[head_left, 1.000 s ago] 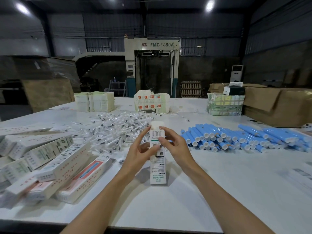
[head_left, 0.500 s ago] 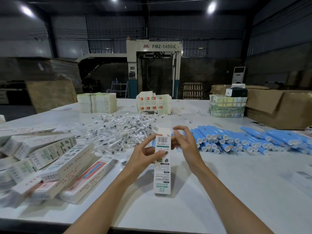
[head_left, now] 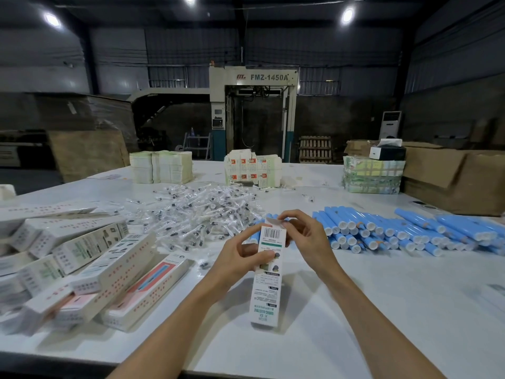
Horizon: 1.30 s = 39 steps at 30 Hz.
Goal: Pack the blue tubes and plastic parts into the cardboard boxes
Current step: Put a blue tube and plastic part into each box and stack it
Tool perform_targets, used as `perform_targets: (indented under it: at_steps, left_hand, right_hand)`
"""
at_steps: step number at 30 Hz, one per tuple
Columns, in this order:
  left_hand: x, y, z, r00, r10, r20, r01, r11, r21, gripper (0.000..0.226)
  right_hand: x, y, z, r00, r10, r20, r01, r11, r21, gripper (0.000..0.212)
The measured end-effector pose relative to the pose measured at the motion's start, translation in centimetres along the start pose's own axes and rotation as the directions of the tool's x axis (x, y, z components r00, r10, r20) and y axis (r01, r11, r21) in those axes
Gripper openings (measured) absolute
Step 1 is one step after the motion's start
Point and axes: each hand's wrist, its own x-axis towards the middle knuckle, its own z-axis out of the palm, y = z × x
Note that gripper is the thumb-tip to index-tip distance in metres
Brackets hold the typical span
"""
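1. Blue tubes (head_left: 382,233) lie in a long loose row on the table (head_left: 369,310), just right of and behind the held carton (head_left: 269,272); many are still unpacked.
2. Plastic parts (head_left: 202,214) sit in a clear heap behind and left of the held carton, also mostly unpacked.
3. The held carton stands roughly upright with its lower end at the table. The left hand (head_left: 240,258) wraps its upper part, and the right hand (head_left: 308,242) pinches the top flap (head_left: 273,222).
4. A pile of cartons (head_left: 90,266) left of the held carton suggests a good share is done, though their contents are hidden.
5. Whether the held carton is filled cannot be seen. Its flap still looks untucked, and much stock remains.
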Motion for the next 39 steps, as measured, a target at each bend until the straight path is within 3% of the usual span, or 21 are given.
perform_targets:
  at_steps: [4,8,17,21,28,39]
  left_hand:
    - [0.0,0.1,-0.2,1.0,0.004,-0.025,-0.005,1.0,-0.024,0.062]
    - [0.0,0.1,0.1,1.0,0.01,-0.009,-0.01,1.0,0.004,0.063]
    - [-0.5,0.7,0.3,0.999,0.052,0.0,-0.052,0.997,0.057,0.063]
    - [-0.5,0.8,0.4,0.998,0.054,-0.026,-0.053,0.997,0.054,0.059]
    - [-0.6,0.8,0.3,0.999,0.049,0.017,-0.05,0.995,0.092,0.066]
    - [-0.3,0.4,0.2,0.999,0.045,0.002,-0.045,0.996,0.076,0.068]
  right_hand:
    - [-0.1,-0.3,-0.1,0.995,0.063,0.071,-0.068,0.995,0.067,0.015]
    - [0.3,-0.8,0.5,0.974,0.222,-0.041,-0.207,0.952,0.224,0.035]
    - [0.5,-1.6,0.1,0.945,0.326,-0.003,-0.314,0.914,0.257,0.021]
    - [0.3,-1.9,-0.2,0.936,0.34,0.095,-0.352,0.883,0.31,0.014]
    - [0.3,-1.9,-0.1,0.93,0.367,0.035,-0.363,0.894,0.262,0.012]
    - [0.0,-1.9,-1.1,0.935,0.302,0.187,-0.341,0.91,0.236,0.015]
